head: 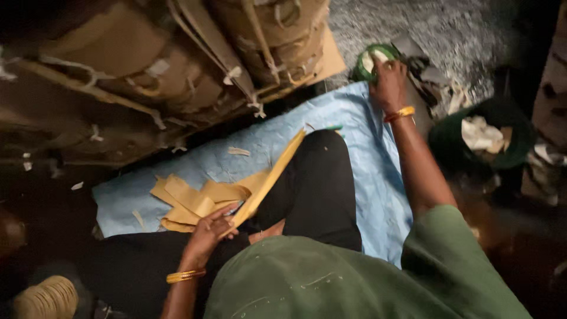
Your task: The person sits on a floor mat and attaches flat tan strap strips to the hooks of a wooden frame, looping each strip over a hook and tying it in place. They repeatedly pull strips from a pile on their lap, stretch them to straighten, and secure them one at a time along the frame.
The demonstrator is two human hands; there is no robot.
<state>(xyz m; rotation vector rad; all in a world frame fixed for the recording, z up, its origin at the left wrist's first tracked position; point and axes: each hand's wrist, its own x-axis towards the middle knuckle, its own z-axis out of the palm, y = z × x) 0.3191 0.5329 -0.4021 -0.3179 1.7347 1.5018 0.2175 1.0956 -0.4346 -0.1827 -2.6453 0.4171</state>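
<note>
Blue sheet (354, 118) — speckled grey floor (449, 35)

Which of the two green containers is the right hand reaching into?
The small green bowl at the far edge of the blue sheet, under the right hand. The bigger dark green tub holding crumpled paper sits apart, untouched.
</note>
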